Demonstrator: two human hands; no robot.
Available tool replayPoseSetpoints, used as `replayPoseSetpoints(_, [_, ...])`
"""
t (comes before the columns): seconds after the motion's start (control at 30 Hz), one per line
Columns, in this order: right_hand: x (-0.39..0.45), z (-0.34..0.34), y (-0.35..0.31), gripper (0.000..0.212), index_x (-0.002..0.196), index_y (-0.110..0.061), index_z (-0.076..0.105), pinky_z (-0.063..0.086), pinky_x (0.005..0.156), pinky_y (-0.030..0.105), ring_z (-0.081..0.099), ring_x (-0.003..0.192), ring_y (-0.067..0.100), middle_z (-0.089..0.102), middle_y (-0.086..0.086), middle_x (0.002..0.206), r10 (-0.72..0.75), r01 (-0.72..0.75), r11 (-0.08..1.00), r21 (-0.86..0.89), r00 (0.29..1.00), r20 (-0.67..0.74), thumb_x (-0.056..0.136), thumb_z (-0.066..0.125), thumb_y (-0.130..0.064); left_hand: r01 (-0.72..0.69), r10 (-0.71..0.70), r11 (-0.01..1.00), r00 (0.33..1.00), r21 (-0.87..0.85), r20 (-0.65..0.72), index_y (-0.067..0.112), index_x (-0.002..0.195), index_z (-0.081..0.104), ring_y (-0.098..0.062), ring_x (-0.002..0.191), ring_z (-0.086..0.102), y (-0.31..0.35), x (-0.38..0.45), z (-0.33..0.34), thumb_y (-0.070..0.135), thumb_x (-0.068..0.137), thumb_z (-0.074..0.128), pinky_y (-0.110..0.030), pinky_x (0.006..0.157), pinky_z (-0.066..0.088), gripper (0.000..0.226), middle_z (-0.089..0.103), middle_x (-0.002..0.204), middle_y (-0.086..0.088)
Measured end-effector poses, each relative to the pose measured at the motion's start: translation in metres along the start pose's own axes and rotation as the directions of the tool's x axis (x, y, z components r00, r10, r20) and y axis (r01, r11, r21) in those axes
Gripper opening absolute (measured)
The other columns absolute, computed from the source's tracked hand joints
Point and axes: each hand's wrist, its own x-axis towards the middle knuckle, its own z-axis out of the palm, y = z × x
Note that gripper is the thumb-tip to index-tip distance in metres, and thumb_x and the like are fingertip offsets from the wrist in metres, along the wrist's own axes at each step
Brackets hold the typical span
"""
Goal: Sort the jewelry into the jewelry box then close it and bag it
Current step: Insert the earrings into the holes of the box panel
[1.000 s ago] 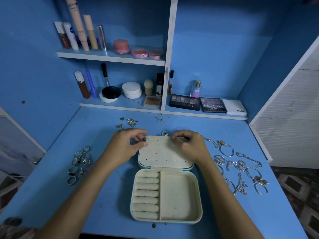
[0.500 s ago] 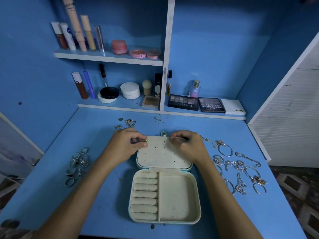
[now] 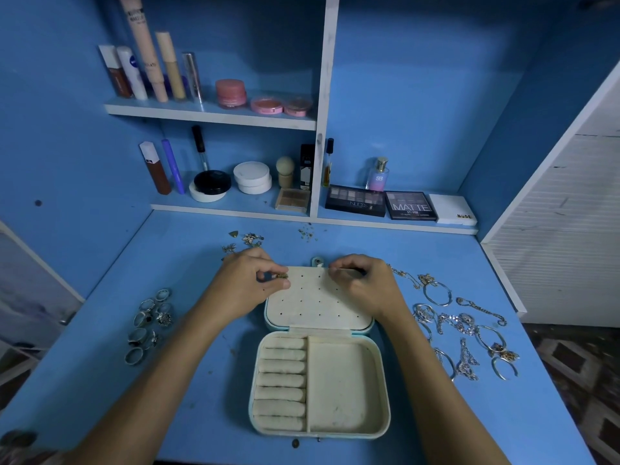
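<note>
Little moved: left hand stays at box lid's far-left corner, pinching an earring; right hand fingers curled on the far edge, grip unclear; step: pinning earrings, next needs post aligned to a hole.

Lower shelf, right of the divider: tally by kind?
Dark eyeshadow palettes: 2
White NUDE box: 1
Perfume bottle: 1
Slim dark vial: 1
Total: 5
</note>
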Motion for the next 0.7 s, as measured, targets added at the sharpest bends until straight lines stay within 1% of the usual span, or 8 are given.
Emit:
replayPoseSetpoints(0.1, [0.001, 0.001, 0.001, 0.007, 0.083, -0.026, 0.079, 0.047, 0.078, 0.014, 0.065, 0.086, -0.003, 0.074, -0.015, 0.086, 0.007, -0.007, 1.000, -0.003, 1.000, -0.006, 0.085, 0.074, -0.021, -0.048, 0.048, 0.999, 0.998, -0.009, -0.050, 0.025, 0.095, 0.080, 0.001, 0.071, 0.051, -0.004, -0.002, 0.006, 0.031, 0.080, 0.082, -0.011, 0.069, 0.038, 0.016, 0.056, 0.081, 0.016])
replayPoseSetpoints(0.17, [0.000, 0.000, 0.000, 0.007, 0.084, -0.026, 0.079, 0.048, 0.079, 0.014, 0.065, 0.087, -0.003, 0.074, -0.015, 0.087, 0.005, -0.005, 1.000, -0.005, 1.000, -0.004, 0.085, 0.073, -0.021, -0.084, 0.083, 0.996, 0.992, -0.001, -0.100, 0.023, 0.093, 0.081, 0.001, 0.072, 0.051, -0.007, -0.004, 0.010, 0.027, 0.084, 0.079, -0.018, 0.068, 0.039, 0.010, 0.056, 0.079, 0.016])
replayPoseSetpoints(0.2, [0.001, 0.000, 0.000, 0.007, 0.084, -0.026, 0.079, 0.048, 0.079, 0.014, 0.065, 0.087, -0.004, 0.074, -0.015, 0.088, 0.005, -0.005, 1.000, -0.007, 1.000, -0.002, 0.085, 0.073, -0.021, -0.079, 0.077, 0.997, 0.990, -0.010, -0.119, 0.022, 0.091, 0.081, 0.000, 0.073, 0.052, -0.008, -0.004, 0.012, 0.024, 0.085, 0.079, -0.018, 0.069, 0.039, 0.008, 0.057, 0.079, 0.015])
replayPoseSetpoints(0.3, [0.001, 0.000, 0.000, 0.008, 0.084, -0.026, 0.079, 0.049, 0.078, 0.014, 0.065, 0.086, -0.004, 0.074, -0.016, 0.087, 0.010, -0.010, 1.000, -0.014, 1.000, 0.000, 0.085, 0.073, -0.021, -0.019, 0.001, 0.994, 0.986, -0.108, -0.169, 0.022, 0.086, 0.080, -0.003, 0.079, 0.055, -0.007, -0.007, 0.017, 0.021, 0.083, 0.079, -0.011, 0.070, 0.039, 0.004, 0.059, 0.084, 0.013])
replayPoseSetpoints(0.4, [0.001, 0.000, -0.001, 0.011, 0.082, -0.027, 0.079, 0.048, 0.078, 0.014, 0.065, 0.086, -0.004, 0.074, -0.017, 0.086, 0.023, -0.023, 1.000, -0.010, 1.000, -0.001, 0.085, 0.072, -0.020, 0.039, -0.072, 0.979, 0.984, -0.198, -0.162, 0.028, 0.095, 0.075, 0.002, 0.086, 0.055, -0.007, -0.010, 0.022, 0.022, 0.085, 0.077, -0.007, 0.074, 0.039, 0.012, 0.060, 0.095, 0.016])
replayPoseSetpoints(0.5, [0.003, 0.001, -0.002, 0.011, 0.080, -0.027, 0.078, 0.045, 0.070, 0.012, 0.063, 0.077, -0.006, 0.072, -0.019, 0.078, 0.054, -0.054, 0.999, -0.007, 0.999, 0.002, 0.086, 0.071, -0.021, 0.059, -0.083, 0.982, 0.988, -0.181, -0.131, 0.029, 0.109, 0.072, 0.005, 0.090, 0.054, -0.013, -0.010, 0.024, 0.028, 0.088, 0.073, -0.008, 0.077, 0.039, 0.022, 0.058, 0.101, 0.019])
replayPoseSetpoints(0.6, [0.009, 0.000, -0.006, 0.012, 0.080, -0.024, 0.078, 0.042, 0.060, 0.010, 0.058, 0.063, -0.006, 0.069, -0.017, 0.068, 0.098, -0.097, 0.994, -0.055, 0.995, 0.006, 0.088, 0.069, -0.024, 0.069, -0.091, 0.982, 0.989, -0.173, -0.117, 0.025, 0.108, 0.074, 0.001, 0.092, 0.058, -0.015, -0.009, 0.025, 0.030, 0.089, 0.072, -0.013, 0.081, 0.042, 0.020, 0.059, 0.100, 0.018])
replayPoseSetpoints(0.7, [0.020, 0.001, -0.011, 0.015, 0.079, -0.022, 0.075, 0.041, 0.056, 0.011, 0.057, 0.064, -0.001, 0.068, -0.013, 0.070, 0.108, -0.110, 0.981, -0.159, 0.994, -0.017, 0.090, 0.066, -0.024, 0.058, -0.082, 0.982, 0.988, -0.182, -0.127, 0.026, 0.103, 0.075, -0.004, 0.090, 0.060, -0.014, -0.009, 0.025, 0.028, 0.088, 0.073, -0.015, 0.079, 0.044, 0.015, 0.062, 0.096, 0.016])
